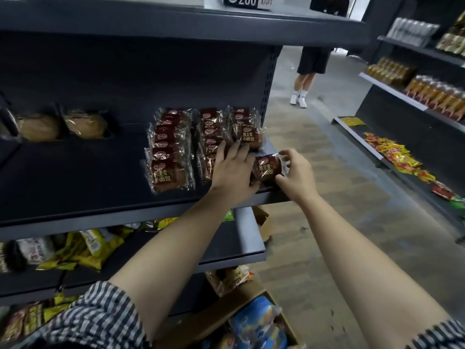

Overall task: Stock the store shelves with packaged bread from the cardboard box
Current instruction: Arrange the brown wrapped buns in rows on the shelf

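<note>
Small shop aisle: dark metal gondola shelves (141, 212) on both sides, rows of wrapped bread packs (168, 157) faced up, snack bags (83, 248) on lower tiers, bottled goods (412, 30) on the far rack, an open stock carton (276, 323) on the floor

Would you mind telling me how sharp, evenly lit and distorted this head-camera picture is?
Head view: wide-angle bending curves the shelf edge and top shelf; dim light leaves the shelf back dark; glare glints on the bread packets; the right hand and held packet are fairly sharp; frame edges are soft.
</note>
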### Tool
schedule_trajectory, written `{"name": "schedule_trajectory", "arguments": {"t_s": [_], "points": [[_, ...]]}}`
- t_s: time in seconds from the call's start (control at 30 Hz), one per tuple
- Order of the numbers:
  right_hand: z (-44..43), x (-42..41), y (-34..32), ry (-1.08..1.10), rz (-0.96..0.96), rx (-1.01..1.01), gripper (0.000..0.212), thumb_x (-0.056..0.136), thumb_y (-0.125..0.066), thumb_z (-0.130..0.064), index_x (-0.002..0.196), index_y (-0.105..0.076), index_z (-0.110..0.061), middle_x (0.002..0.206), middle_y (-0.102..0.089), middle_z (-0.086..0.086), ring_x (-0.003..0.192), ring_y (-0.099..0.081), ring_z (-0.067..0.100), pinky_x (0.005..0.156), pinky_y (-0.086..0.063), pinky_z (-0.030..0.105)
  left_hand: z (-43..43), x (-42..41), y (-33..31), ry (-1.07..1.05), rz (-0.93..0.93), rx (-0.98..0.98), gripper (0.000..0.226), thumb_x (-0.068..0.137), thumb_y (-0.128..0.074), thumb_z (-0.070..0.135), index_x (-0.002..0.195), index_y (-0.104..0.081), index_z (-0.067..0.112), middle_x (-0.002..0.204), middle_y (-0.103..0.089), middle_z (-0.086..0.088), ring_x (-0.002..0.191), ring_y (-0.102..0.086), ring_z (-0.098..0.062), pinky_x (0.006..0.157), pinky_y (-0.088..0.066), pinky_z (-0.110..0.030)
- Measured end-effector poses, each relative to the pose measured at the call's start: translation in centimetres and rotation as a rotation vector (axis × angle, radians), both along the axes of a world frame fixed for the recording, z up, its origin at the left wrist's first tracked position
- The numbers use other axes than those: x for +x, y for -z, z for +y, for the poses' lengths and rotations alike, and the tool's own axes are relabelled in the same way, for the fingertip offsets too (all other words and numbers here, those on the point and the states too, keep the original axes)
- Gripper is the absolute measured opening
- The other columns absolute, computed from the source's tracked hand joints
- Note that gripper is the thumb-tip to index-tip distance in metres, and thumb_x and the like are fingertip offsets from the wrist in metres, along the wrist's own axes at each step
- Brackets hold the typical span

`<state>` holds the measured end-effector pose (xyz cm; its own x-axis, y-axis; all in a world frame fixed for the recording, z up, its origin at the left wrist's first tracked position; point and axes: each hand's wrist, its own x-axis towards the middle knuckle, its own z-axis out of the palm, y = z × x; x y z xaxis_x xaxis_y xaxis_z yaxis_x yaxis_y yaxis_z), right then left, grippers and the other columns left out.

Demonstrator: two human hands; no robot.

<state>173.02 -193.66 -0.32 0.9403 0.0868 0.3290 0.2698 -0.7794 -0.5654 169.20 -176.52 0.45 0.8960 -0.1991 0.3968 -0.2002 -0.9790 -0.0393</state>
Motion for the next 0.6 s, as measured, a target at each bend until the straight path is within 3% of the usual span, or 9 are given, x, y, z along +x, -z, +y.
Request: {"name": "schedule_trajectory", "arguments": {"t_s": [0.13,0.3,0.6], "points": [[0.0,1.7,0.3,0.016,-0.043,-0.057,0.055,0.071,-0.068,-0.007,0.123,-0.056,-0.017,0.111,-0.060,0.006,0.106,-0.052,0.027,0.087,-0.043,0.035,-0.3,2.3,-0.2,-0.067,0.000,0.049,0.064,0.084,-0.055,0.057,0.136,-0.048,0.020,0.151,-0.036,-0.004,0.145,-0.021,-0.027,0.118,0.001,-0.052],[0.9,4.1,0.1,-0.002,0.011,-0.023,0.057,0.075,-0.073,-0.004,0.127,-0.057,-0.023,0.106,-0.059,0.006,0.094,-0.053,0.020,0.074,-0.034,0.024,0.0,4.5,-0.3,-0.170,0.023,0.042,0.062,0.083,-0.058,0.052,0.135,-0.048,0.021,0.151,-0.035,-0.006,0.145,-0.020,-0.030,0.118,-0.003,-0.055],[2.5,6.0,0.6,-0.067,0.060,0.046,0.056,0.084,-0.067,-0.010,0.136,-0.050,-0.020,0.117,-0.057,0.011,0.095,-0.054,0.019,0.081,-0.038,0.024,-0.1,6.2,-0.7,-0.278,0.100,0.038,0.073,0.083,-0.060,0.052,0.143,-0.040,0.016,0.155,-0.030,-0.008,0.147,-0.015,-0.031,0.117,-0.006,-0.059]]}}
